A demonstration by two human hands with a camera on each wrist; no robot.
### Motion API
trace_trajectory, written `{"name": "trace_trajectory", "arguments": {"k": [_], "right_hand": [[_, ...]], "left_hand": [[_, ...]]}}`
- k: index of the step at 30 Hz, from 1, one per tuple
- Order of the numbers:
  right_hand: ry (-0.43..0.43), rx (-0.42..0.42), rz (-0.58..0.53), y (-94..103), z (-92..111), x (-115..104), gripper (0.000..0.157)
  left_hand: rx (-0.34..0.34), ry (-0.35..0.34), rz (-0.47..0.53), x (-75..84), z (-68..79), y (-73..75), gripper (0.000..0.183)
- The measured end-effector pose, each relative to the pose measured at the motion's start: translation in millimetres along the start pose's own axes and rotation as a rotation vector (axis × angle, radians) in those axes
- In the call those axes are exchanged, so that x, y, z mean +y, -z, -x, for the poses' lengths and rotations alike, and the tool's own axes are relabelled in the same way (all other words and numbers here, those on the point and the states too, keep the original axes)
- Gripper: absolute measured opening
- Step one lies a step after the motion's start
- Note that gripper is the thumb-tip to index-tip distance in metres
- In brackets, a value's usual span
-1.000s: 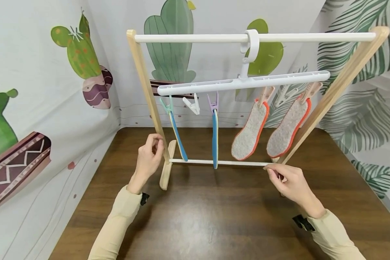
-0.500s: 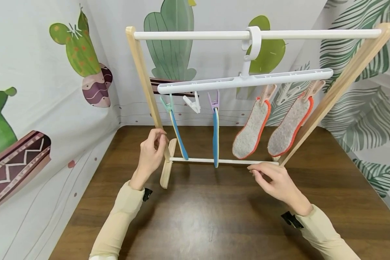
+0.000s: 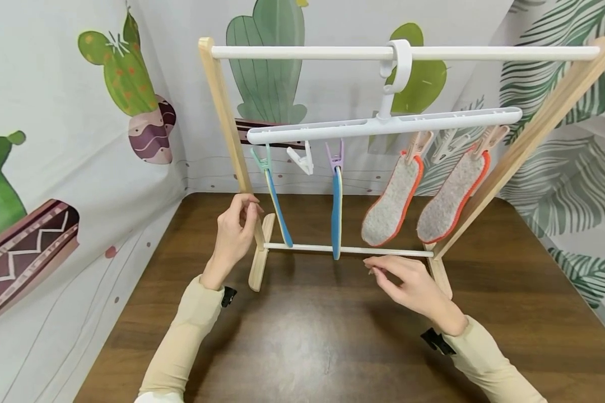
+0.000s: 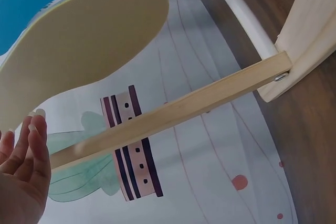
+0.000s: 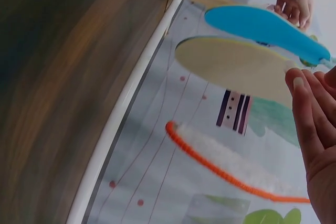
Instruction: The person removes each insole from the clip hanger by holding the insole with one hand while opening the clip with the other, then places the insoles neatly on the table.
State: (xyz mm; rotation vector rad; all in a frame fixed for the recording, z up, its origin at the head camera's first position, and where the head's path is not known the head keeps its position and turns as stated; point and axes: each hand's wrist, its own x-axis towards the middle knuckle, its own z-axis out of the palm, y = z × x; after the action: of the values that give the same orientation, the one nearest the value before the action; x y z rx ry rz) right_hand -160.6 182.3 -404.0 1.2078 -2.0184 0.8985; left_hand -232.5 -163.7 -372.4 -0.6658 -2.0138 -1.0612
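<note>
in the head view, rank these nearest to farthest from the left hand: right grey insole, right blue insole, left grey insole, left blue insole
From the left hand:
1. Left blue insole: just right of it
2. Right blue insole: next along
3. Left grey insole: right of both blues
4. Right grey insole: rightmost of the four

The left forearm point(image 3: 184, 336) and right forearm point(image 3: 491, 361) both kinda slanted inward from the bottom. The left hand point(image 3: 233, 234) was up higher, fingers point(image 3: 242, 200) loosely bent, thumb point(image 3: 251, 217) close to them. The right hand point(image 3: 413, 286) sat lower, fingers pretty much stretched out, thumb just underneath.
</note>
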Motion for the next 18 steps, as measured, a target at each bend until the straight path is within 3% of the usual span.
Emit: {"name": "trace_trajectory", "arguments": {"k": [11, 18], "right_hand": [[0.032, -0.025, -0.022, -15.0, -12, -9, 0.021], [-0.005, -0.063, -0.036, -22.3, -15, -10, 0.025]], "left_hand": [[0.043, -0.006, 0.033, 7.2, -6.5, 2.3, 0.016], [0.047, -0.032, 0.056, 10.1, -9.5, -2.0, 0.020]]}}
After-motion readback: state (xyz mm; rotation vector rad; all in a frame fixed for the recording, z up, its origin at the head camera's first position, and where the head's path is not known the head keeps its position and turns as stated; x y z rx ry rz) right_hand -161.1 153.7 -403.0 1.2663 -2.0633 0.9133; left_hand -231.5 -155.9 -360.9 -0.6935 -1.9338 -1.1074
